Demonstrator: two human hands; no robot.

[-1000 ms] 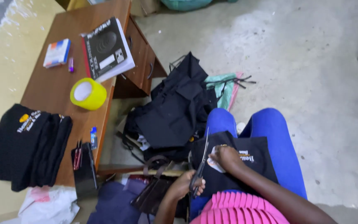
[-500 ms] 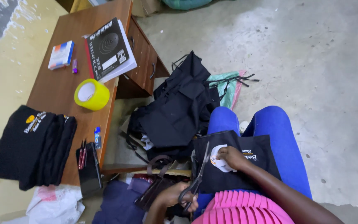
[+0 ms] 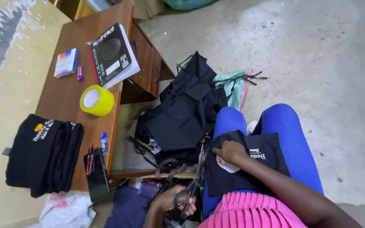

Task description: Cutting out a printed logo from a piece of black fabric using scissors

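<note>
Black fabric piece [image 3: 250, 164] with a printed emblem, spread across the lap over blue trousers [image 3: 275, 126]. Right hand [image 3: 230, 152] pressed flat on it, fingers closed over its upper left edge. Left hand [image 3: 176, 200] closed through the handles of scissors [image 3: 195, 179], blades pointing up along the fabric's left edge. Heap of black cloth [image 3: 182, 114] just beyond on the floor; brown wooden desk [image 3: 70, 93] to the left, bearing yellow tape roll [image 3: 96, 100] and folded black garments [image 3: 43, 154].
</note>
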